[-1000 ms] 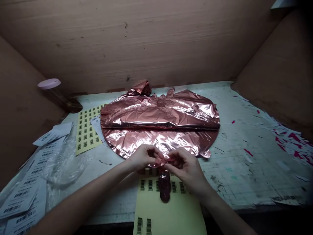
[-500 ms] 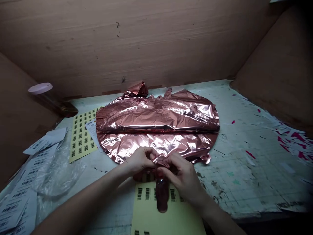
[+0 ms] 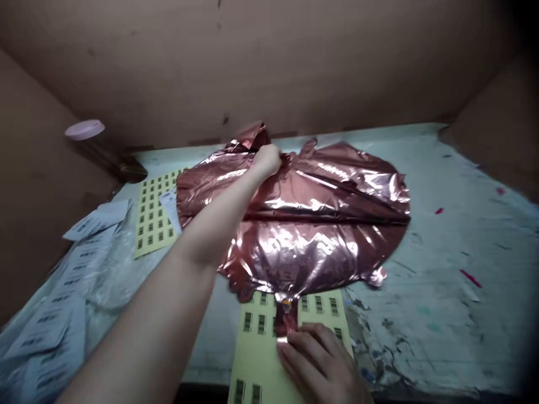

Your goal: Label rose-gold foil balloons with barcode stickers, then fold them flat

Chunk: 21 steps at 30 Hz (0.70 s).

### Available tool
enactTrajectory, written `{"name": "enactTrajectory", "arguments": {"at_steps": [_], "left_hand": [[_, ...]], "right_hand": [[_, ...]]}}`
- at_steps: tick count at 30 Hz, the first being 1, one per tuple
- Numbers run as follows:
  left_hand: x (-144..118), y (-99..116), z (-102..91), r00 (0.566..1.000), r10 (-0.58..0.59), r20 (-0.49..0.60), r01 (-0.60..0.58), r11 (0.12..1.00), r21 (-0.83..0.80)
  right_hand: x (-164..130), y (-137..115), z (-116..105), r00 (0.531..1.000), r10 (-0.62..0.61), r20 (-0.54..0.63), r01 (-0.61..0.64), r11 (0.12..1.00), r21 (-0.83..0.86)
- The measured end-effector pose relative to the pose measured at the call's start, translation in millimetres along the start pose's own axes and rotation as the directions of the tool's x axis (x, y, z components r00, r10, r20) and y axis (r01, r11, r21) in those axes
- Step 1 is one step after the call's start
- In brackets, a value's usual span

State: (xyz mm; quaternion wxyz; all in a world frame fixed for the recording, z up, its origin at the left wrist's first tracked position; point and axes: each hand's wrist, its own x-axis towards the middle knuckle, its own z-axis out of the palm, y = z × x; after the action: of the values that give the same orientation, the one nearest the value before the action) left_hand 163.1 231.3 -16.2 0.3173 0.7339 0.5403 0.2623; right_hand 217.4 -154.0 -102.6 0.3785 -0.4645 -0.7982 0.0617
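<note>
Now the left hand (image 3: 267,160) pinches the foil balloon (image 3: 303,219)'s far edge; right hand (image 3: 320,359) presses its neck (image 3: 287,322) flat.

this looks like a small packing or labelling station in a workshop or warehouse, not a home. the work surface is a worn cutting mat (image 3: 442,292) with a printed grid, scuffed and dotted with pink scraps. plain cardboard walls (image 3: 295,62) box it in at the back and on both sides. yellow sheets of barcode stickers (image 3: 156,212) lie on the mat, another sticker sheet (image 3: 261,359) sits at the near edge, and loose white barcode labels (image 3: 54,314) pile up on the left beside clear plastic bags (image 3: 113,269). a flat rose-gold foil balloon (image 3: 320,224) lies spread across the middle, like stock being handled.
</note>
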Motion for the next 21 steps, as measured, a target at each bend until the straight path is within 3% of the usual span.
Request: {"name": "enactTrajectory", "arguments": {"at_steps": [3,6,9,12,16,18,21], "left_hand": [[3,-11,28.2,1.0,0.013,-0.021,-0.011,0.995,0.102],[-18,-23,36.2,0.989,0.148,-0.018,-0.144,0.976,0.161],[-71,-38,23.9,0.918,0.395,-0.025,-0.385,0.906,0.177],[-144,-58,5.4,0.83,0.557,0.024,-0.553,0.819,0.155],[-222,-85,-9.8,0.855,0.506,0.112,-0.518,0.841,0.157],[-238,-94,-12.7,0.876,0.473,0.096,-0.483,0.865,0.137],[-240,-104,-15.3,0.88,0.473,0.045,-0.475,0.872,0.115]], "right_hand": [[-2,-27,6,0.984,0.114,0.136,-0.14,0.97,0.198],[-7,-49,18,0.949,0.251,0.193,-0.289,0.935,0.207],[-15,-60,26,0.938,0.31,0.153,-0.333,0.929,0.16],[-20,-62,28,0.955,0.286,0.083,-0.297,0.939,0.175],[-21,-64,27,0.96,0.274,0.053,-0.279,0.941,0.191],[-21,-66,27,0.954,0.294,0.052,-0.299,0.938,0.177],[-21,-69,27,0.952,0.303,0.05,-0.307,0.94,0.149]]}}
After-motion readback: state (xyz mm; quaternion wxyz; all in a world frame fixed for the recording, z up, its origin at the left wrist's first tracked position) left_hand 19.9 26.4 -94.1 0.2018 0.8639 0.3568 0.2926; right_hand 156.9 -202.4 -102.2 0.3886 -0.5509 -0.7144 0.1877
